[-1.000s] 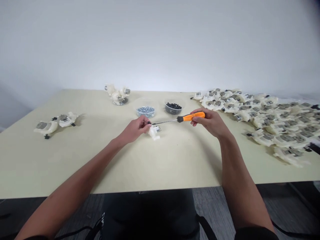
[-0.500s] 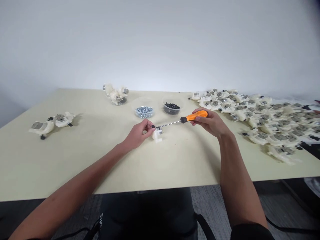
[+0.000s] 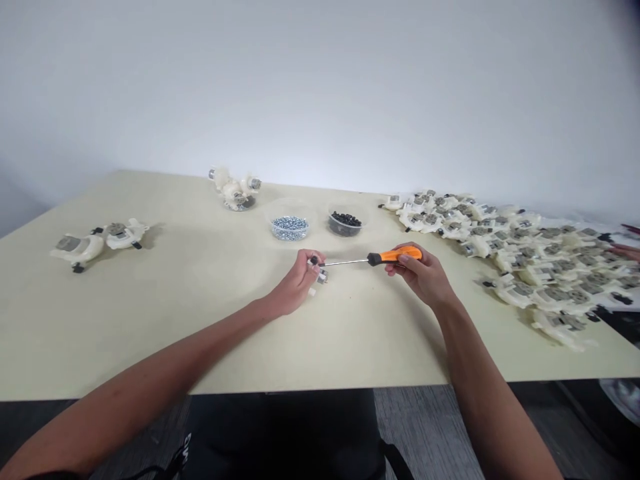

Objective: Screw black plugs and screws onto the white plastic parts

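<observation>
My pale table (image 3: pixel 165 320) fills the view, with dark trousers (image 3: pixel 280 433) and grey carpet (image 3: pixel 425 427) below its near edge. Well to the right of my right hand (image 3: pixel 420 273) lies a wide spread of white plastic housings (image 3: pixel 525 267) with grey metal plates, and another person's hand (image 3: pixel 625 252) enters at the far right, cut off by the frame. Well to the left of my left hand (image 3: pixel 296 283) lie two more housings (image 3: pixel 100 240), and ahead of that hand stands a small heap of others (image 3: pixel 235 193). Just ahead of my hands sit a clear bowl of silver screws (image 3: pixel 290 228) and a clear bowl of small black pieces (image 3: pixel 345 223). My hands have drawn closer together: my right hand grips the orange-handled screwdriver (image 3: pixel 395 255), and its steel shaft (image 3: pixel 347 263) has come in to my left fingertips. My left hand pinches a small white housing (image 3: pixel 320 277) with a metal end, just above the table. My fingers hide most of it, so I cannot tell whether the tip has met a screw, or whether the housing rests on the table.
</observation>
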Demonstrator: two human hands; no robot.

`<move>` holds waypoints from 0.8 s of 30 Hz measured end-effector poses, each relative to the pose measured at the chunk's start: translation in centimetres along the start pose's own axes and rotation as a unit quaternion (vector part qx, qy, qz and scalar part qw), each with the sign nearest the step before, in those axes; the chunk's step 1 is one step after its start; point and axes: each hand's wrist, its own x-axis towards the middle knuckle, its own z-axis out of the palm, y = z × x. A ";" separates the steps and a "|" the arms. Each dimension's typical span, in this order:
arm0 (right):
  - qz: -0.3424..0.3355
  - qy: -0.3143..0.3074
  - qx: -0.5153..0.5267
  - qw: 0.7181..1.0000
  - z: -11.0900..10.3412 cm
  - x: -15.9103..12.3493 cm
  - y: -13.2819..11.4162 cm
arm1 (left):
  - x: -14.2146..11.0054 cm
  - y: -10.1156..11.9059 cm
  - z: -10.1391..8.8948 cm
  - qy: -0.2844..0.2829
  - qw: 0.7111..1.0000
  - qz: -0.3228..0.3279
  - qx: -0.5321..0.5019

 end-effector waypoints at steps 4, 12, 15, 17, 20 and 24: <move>-0.015 -0.023 -0.130 0.991 -0.1 -1.6 0.2 | 0.9 0.2 -0.4 0.021 0.996 -0.074 -0.048; -0.058 0.012 -0.356 0.933 2.5 -4.2 0.0 | 1.3 0.5 -0.7 0.041 0.984 -0.146 -0.092; -0.005 -0.013 -0.310 0.951 2.7 -4.2 -0.5 | 0.9 0.2 -0.7 0.034 0.991 -0.115 -0.052; 0.029 -0.038 -0.272 0.961 2.4 -4.2 -0.6 | 0.7 0.0 -0.6 0.026 0.995 -0.096 -0.023; 0.020 -0.046 -0.282 0.958 1.7 -4.2 -0.7 | 0.6 -0.3 -0.4 0.016 0.996 -0.088 0.002; -0.085 0.018 -0.364 0.927 1.5 -5.2 -1.2 | 0.6 -0.4 -0.3 0.019 0.996 -0.089 0.006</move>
